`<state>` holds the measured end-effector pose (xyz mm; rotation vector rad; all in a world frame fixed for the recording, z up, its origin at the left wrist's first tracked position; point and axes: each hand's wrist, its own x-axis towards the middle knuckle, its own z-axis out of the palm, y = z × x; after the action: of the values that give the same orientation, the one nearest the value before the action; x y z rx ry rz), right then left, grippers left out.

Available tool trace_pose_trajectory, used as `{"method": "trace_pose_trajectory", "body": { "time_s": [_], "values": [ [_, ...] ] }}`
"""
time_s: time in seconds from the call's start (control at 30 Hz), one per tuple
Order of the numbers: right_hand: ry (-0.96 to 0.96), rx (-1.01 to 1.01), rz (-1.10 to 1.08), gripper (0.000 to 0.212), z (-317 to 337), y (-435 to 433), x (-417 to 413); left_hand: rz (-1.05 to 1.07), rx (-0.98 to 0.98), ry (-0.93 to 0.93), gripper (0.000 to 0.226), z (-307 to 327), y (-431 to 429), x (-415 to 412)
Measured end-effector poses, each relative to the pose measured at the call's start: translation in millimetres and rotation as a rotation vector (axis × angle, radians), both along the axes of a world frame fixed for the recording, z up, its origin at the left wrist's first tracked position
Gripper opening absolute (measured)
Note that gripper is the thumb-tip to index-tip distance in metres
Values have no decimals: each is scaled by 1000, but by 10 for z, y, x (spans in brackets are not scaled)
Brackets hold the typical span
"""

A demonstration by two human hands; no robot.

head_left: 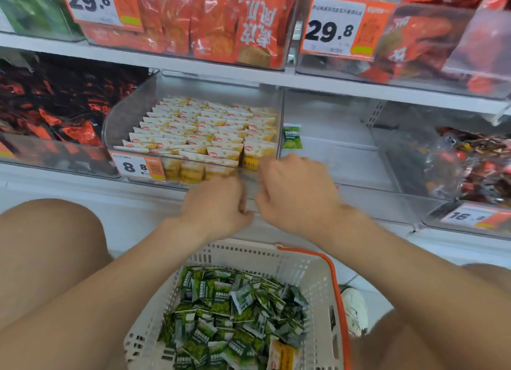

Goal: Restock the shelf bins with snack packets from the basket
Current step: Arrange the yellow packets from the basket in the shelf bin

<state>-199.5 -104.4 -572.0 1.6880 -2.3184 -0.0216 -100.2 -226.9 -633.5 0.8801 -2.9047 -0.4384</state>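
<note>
Head view: a person crouches at the shelving with both hands at the front wall of the clear plastic shelf bin of yellow-and-white packets [124, 120]. The left hand [218, 203] and the right hand [296, 192] each show a curled grip. Blur and the backs of the hands hide the fingertips, so it cannot be told whether they clasp the bin wall or hold nothing. The small green foil snack packets [235, 309] lie heaped in the beige perforated plastic basket with an orange handle [304, 270], below the forearms. One stray green packet [291, 136] stands in the near-empty clear bay [337, 162] just right of the filled bin. Hazard: a tug on the filled bin could topple its tidy rows. Hazard: a single yellow packet [282, 356] lies among the green stock and could be mis-sorted. Nearby are an orange-and-white price tag [138, 166], a bin of dark packets [55, 101] and bins of red packets [221, 24]. The white upper shelf edge [331, 89] overhangs the bay and restricts access from above.
</note>
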Motion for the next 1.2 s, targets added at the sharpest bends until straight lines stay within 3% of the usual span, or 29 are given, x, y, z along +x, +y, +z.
{"method": "trace_pose_trajectory", "body": {
  "time_s": [0.13,0.27,0.33,0.67,0.87,1.03,1.2],
  "values": [
    [-291,504,53,29,-426,527,87,-257,167,-320,21,-354,302,-32],
    [-309,923,83,3,-1151,903,78,-457,267,-664,30,-956,738,-100],
    [-335,1000,90,8,-1373,1017,76,-506,303,-769,37,-1309,943,-107],
    [-350,1030,147,12,-1607,1078,33,-587,504,-997,26,-2643,1574,-6],
    [-337,989,149,12,-1685,1040,-49,-672,658,-1085,70,-2890,1741,138],
    [-334,964,132,13,-1663,1014,-80,-539,796,-980,37,-2970,1647,196],
    [-328,926,143,11,-1547,947,-128,-361,986,-835,31,-2645,1473,12]
  ]
}}
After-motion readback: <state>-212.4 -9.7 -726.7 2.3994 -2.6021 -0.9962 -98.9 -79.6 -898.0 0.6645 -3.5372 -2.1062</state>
